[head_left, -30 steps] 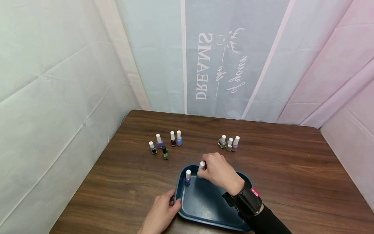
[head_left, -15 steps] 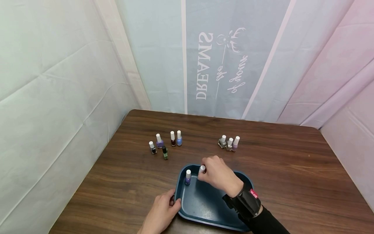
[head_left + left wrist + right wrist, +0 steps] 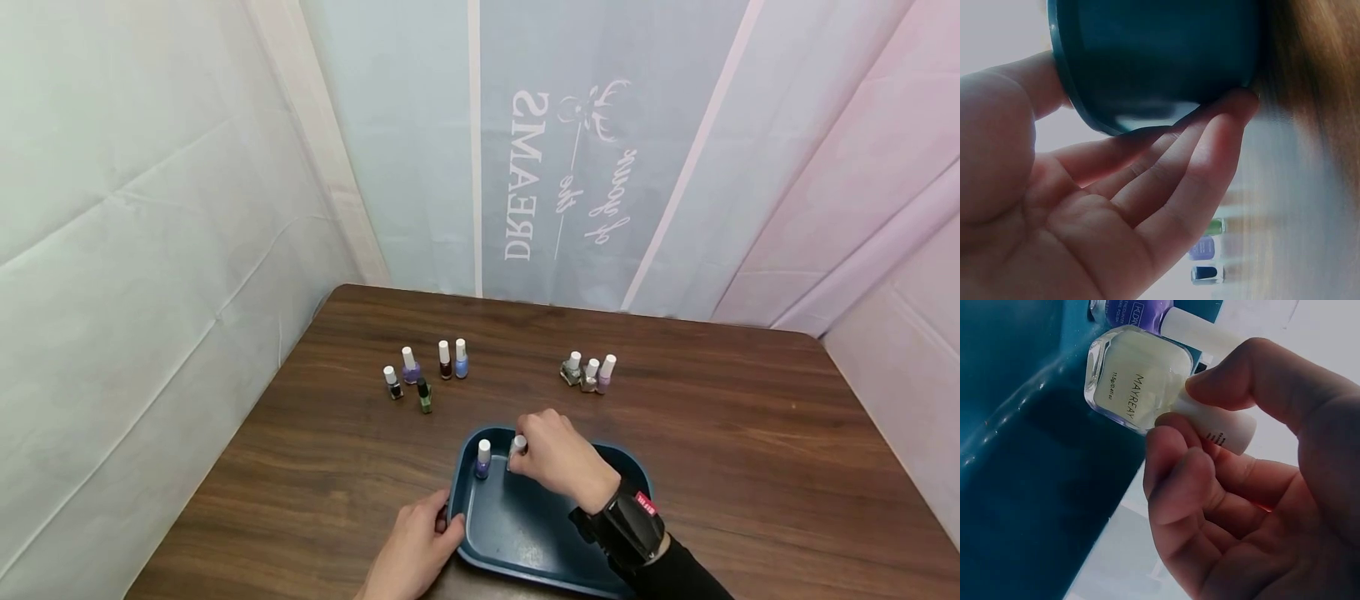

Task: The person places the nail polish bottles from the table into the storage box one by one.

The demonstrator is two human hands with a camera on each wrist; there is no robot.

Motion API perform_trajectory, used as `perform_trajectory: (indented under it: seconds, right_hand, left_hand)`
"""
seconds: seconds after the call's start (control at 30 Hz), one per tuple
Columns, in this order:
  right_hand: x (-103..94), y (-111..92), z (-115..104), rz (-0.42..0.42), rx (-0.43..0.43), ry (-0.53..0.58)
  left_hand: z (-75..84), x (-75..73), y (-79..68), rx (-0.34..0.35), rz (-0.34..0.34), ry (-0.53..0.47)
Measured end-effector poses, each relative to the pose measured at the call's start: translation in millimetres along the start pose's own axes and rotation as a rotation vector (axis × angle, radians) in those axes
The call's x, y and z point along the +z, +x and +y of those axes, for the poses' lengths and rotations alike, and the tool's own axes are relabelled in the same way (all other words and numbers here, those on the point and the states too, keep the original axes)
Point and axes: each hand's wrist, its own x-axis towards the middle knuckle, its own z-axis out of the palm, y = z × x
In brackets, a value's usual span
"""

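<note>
My right hand [image 3: 558, 462] pinches a nail polish bottle [image 3: 1138, 378] by its white cap, between thumb and fingertips. The bottle is squarish clear glass with pale contents and "MAYREAY" lettering, held in the far left part of a dark blue tray [image 3: 517, 533]. Beside it, at the tray's left end, stands a purple nail polish bottle [image 3: 483, 460] with a white cap. My left hand [image 3: 416, 537] grips the tray's left side, thumb over the rim and fingers against the outer wall, as the left wrist view shows.
Beyond the tray on the wooden table [image 3: 750, 467], several polish bottles stand at the left, among them a green one [image 3: 425, 397] with a black cap and a blue one [image 3: 461, 360]. Three more, including a lilac bottle [image 3: 606, 375], cluster at the right. Fabric curtains hang around the table.
My right hand has drawn slightly toward me with the pale polish bottle, away from the tray's far rim. The left hand has kept its grip on the tray.
</note>
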Motion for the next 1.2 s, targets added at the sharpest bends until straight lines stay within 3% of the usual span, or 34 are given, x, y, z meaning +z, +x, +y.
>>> perform_trajectory:
  seconds: [0.7,1.03,1.2]
  right_hand:
    - [8.0,1.7,0.5,-0.081,0.020,0.046]
    - [12.6,3.1,1.9,-0.058,0.000,0.009]
    - [14.7,3.0,2.2,-0.043,-0.012,0.003]
  left_hand:
    - [-0.4,0.4,-0.9,0.015,0.018,0.011]
    - [-2.0,-0.1,-1.3,0.068,0.041,-0.007]
    - [-2.3,0.0,-1.1,0.053,0.031,-0.011]
